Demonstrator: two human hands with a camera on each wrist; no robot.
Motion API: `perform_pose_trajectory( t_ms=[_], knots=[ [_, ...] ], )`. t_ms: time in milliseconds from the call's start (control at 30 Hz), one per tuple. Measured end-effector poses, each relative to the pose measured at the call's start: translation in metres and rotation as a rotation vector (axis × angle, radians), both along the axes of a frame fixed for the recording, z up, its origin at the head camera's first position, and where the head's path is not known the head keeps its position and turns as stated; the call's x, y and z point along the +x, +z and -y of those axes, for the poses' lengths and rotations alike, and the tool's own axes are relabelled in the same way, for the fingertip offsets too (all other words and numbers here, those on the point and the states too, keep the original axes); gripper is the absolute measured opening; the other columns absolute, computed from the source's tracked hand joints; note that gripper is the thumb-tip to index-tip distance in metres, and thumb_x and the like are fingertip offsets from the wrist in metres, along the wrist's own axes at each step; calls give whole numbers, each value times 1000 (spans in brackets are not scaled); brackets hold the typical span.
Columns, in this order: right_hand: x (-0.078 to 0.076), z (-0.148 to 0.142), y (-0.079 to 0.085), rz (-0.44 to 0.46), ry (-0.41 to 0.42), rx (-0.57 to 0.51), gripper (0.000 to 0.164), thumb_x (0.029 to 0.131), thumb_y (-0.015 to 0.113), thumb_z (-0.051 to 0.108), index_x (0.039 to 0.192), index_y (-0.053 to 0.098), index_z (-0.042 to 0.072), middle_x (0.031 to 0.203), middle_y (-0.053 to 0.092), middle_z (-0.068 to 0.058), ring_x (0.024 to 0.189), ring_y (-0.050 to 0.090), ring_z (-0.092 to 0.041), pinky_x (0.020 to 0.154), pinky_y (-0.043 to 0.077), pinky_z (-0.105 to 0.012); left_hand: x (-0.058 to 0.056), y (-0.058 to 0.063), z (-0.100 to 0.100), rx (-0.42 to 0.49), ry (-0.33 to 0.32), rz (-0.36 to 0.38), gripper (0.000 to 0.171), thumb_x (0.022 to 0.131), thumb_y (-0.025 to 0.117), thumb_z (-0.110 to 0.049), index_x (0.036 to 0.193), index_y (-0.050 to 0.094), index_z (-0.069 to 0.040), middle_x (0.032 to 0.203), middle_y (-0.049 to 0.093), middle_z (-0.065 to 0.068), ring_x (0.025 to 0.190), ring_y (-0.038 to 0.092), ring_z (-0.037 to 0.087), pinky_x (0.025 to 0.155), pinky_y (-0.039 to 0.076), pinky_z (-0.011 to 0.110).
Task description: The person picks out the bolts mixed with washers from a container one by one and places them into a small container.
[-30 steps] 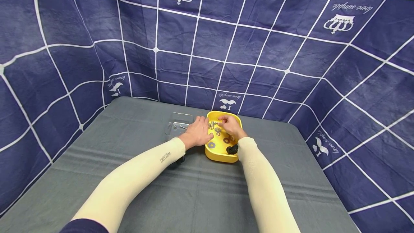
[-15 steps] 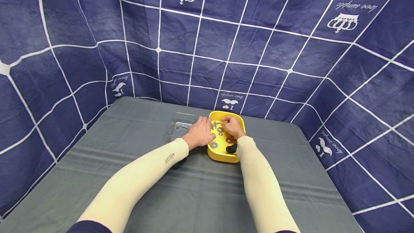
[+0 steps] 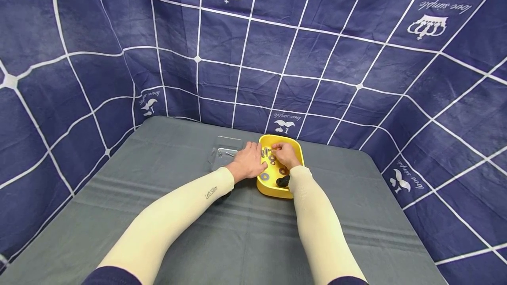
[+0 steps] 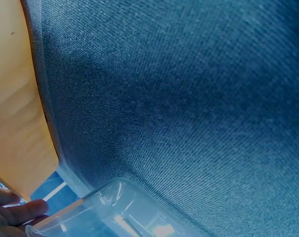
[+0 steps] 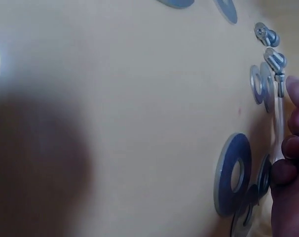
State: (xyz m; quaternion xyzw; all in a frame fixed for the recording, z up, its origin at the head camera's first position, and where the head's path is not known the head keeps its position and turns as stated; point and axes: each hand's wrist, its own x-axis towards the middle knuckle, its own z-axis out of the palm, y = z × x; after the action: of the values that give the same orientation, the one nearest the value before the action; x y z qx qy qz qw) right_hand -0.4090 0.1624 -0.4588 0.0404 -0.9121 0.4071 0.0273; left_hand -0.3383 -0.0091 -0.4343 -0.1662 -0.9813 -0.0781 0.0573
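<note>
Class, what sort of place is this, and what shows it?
Probably a makeshift workspace: a printed curtain hangs behind a grey table, which bears a yellow tray of washers.

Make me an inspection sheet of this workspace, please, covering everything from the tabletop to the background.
Surface: grey cloth, with some creases.
Job's things: yellow tray with flat metal washers and small screws lying in it; clear container left of the tray, with small metal pieces in it.
Clutter: dark items at both wrists, partly hidden; what they are is unclear.
Hands: left hand at the tray's left rim, grip unclear; right hand inside the tray, fingers curled near the screws, whether holding one is hidden.
Cables: nothing seen.
Surroundings: dark blue fabric with white lines and printed motifs.
</note>
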Motion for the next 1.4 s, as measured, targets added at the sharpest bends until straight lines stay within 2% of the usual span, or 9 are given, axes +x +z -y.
perform_pose_trajectory(
  t_ms=[433,600,933,1400],
  knots=[
    [-1,1,-2,33,-17,-10,20,92,65,5,109,72,-2,98,70,-14,76,55,-16,63,41,-19,0,2,-1,18,0,22,70,95,55,-47,145,39,0,133,52,16,127,45,28,97,53,46],
    [-1,2,-1,36,-18,28,19,91,66,6,107,74,-1,99,71,-14,76,57,-17,63,42,-19,0,1,-1,16,4,25,71,96,55,-46,146,38,1,135,51,16,128,45,29,98,52,46],
    [-2,3,-2,21,-36,100,13,90,68,10,97,75,1,87,70,-8,72,56,-17,60,41,-21,0,1,-2,-30,-26,1,71,97,52,-45,145,37,4,133,52,20,127,46,32,103,48,42],
    [-3,3,1,23,-45,150,11,90,67,11,88,76,4,80,68,-5,73,58,-17,61,42,-21,0,2,-2,-13,-14,6,70,97,54,-44,146,37,4,132,52,19,126,46,32,102,49,43]
  ],
)
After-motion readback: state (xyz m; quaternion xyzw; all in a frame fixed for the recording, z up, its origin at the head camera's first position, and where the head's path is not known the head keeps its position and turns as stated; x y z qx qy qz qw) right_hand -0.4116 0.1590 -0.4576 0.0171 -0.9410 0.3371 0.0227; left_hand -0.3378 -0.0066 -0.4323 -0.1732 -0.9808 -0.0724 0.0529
